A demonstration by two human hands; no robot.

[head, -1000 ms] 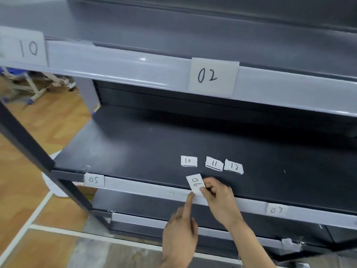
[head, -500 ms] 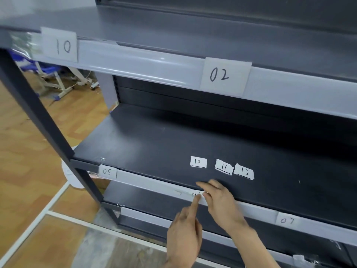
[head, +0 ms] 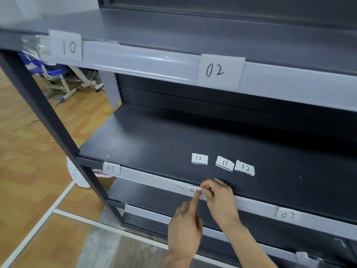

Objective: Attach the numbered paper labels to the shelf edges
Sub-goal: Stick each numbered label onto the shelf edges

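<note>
White labels (head: 199,159) with black numbers, dark grey shelf (head: 154,140).

**Head camera, close and tilted down**

The wide-angle view looks forward and down from the person's head, close to the shelf unit (head: 154,136). The left hand (head: 185,229) and right hand (head: 222,202) enter from the bottom edge, meeting at label 06 (head: 192,189) below centre; floor (head: 29,151) at left.

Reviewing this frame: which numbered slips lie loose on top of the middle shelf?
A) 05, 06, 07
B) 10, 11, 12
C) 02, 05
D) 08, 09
B: the slips marked 10, 11 and 12 lie in a row on the dark middle shelf, while 05 and 07 sit on its front edge.
</note>
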